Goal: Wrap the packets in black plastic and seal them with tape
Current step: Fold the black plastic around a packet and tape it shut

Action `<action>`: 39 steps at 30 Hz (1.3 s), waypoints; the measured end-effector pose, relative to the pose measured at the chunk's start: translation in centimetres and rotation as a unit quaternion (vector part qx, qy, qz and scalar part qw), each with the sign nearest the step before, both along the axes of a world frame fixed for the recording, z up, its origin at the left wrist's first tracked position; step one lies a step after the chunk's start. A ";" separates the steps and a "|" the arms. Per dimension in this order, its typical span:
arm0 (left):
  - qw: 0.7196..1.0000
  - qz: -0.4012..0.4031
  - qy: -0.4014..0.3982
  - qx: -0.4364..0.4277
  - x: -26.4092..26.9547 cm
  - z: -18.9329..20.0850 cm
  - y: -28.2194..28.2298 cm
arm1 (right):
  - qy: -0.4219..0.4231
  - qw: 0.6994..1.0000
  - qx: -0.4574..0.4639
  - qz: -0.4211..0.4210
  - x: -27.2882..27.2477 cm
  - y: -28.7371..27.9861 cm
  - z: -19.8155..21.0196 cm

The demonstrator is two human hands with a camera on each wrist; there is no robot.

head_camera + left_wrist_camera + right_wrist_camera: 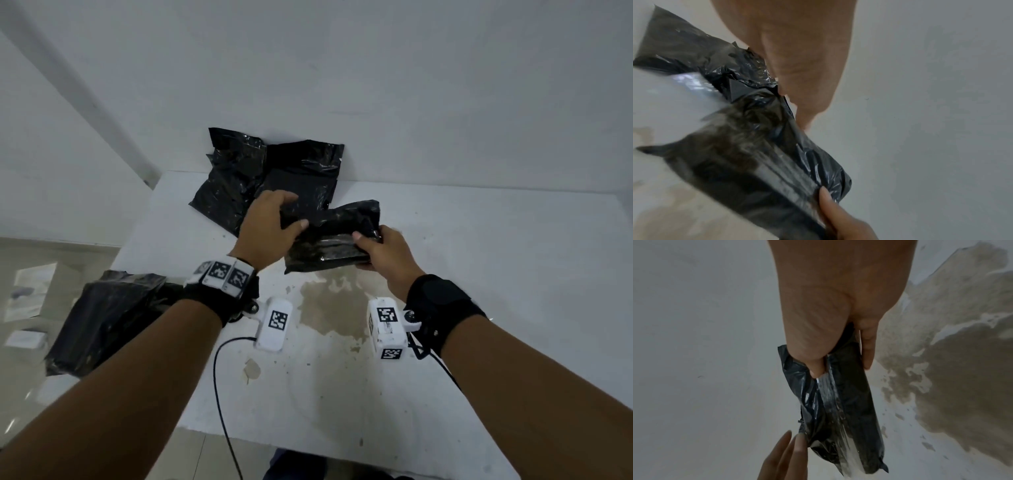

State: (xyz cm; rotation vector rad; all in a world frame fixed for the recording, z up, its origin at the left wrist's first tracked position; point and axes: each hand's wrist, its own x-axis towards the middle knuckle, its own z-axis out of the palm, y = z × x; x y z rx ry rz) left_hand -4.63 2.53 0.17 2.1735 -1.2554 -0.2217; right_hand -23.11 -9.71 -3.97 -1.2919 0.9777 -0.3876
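A packet wrapped in black plastic (329, 240) is held up over the white table (479, 274) between both hands. My left hand (289, 214) grips its left end, thumb on the near face. My right hand (364, 248) pinches the right end, thumb on top and fingers beneath. A shiny strip of clear tape (325, 246) runs along the packet's length. In the left wrist view the packet (756, 154) hangs below my left hand (797, 97), blurred. The right wrist view has my right hand (842, 366) clamped on the packet (846, 402), with the taped band (830, 395) catching light.
Two black wrapped packets (267, 171) lean against the wall at the back of the table. Another black bundle (102, 318) lies at the table's left edge. A brown stain (329, 308) marks the tabletop. A black cable (219, 383) hangs off the front edge. Papers (30, 291) lie on the floor.
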 end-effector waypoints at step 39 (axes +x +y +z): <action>0.817 0.188 0.543 -0.042 -1.0 -2.9 1.5 | -0.111 0.971 0.207 -0.051 0.4 0.2 0.1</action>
